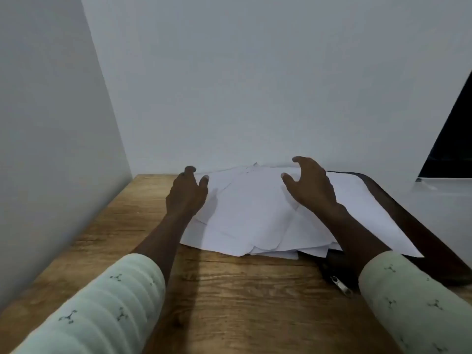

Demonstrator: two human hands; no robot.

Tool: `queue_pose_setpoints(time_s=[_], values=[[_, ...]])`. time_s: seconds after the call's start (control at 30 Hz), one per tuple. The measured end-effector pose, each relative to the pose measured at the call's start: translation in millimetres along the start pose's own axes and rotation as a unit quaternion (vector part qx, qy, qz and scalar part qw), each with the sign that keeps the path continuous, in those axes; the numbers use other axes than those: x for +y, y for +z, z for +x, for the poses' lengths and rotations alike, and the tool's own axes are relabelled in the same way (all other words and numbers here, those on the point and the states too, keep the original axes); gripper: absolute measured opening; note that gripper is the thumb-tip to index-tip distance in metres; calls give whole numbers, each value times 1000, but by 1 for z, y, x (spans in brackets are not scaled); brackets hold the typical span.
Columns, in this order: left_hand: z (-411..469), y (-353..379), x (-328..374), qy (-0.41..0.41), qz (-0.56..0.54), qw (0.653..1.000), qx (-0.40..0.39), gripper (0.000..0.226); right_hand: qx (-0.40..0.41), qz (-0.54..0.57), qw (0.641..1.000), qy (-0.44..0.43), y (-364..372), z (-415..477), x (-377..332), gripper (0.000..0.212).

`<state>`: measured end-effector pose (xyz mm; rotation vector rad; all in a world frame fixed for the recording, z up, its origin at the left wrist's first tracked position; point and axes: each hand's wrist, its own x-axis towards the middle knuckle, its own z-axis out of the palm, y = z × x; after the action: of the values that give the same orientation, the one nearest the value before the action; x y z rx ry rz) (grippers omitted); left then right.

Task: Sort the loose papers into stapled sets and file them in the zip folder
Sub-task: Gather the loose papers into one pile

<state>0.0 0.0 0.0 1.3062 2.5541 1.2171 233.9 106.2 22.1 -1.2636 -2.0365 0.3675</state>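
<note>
A loose, uneven pile of white papers (252, 213) lies on the wooden table (229, 297) against the back wall. Its right part overlaps a dark zip folder (419, 226), whose metal zip pull (341, 286) shows at the near edge. My left hand (186, 195) is at the pile's left edge, fingers loosely spread, holding nothing. My right hand (311, 185) hovers over the pile's right half with fingers curved and spread, gripping nothing. No stapler is in view.
A white wall (255, 85) closes the back and a white panel (51, 123) closes the left side. A dark screen-like slab (452, 139) leans at the far right above a pale surface (439, 200).
</note>
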Motion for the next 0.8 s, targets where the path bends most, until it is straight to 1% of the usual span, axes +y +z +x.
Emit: queue_pose_setpoints(time_s=[0.13, 0.23, 0.37, 0.47, 0.57, 0.7, 0.8], values=[[-15, -1, -28, -71, -2, 997, -29, 63, -26, -14, 997, 76, -6, -18, 18, 58], [-21, -6, -37, -120, -27, 990, -65, 72, -43, -5, 992, 120, -14, -25, 33, 60], [-21, -12, -42, -140, -27, 987, -71, 75, -10, -49, 986, 159, -37, -24, 57, 59], [-15, -7, -38, -160, -33, 985, -58, 75, 1, -52, 981, 188, -48, -19, 79, 66], [-9, 0, -27, -178, -72, 980, -57, 77, -16, -63, 976, 207, -47, -13, 99, 69], [-2, 7, -19, -196, -108, 973, -64, 76, -55, -78, 973, 212, -37, -6, 100, 64], [5, 8, -22, -195, -101, 973, -76, 69, -68, -123, 973, 183, -24, -3, 85, 63]])
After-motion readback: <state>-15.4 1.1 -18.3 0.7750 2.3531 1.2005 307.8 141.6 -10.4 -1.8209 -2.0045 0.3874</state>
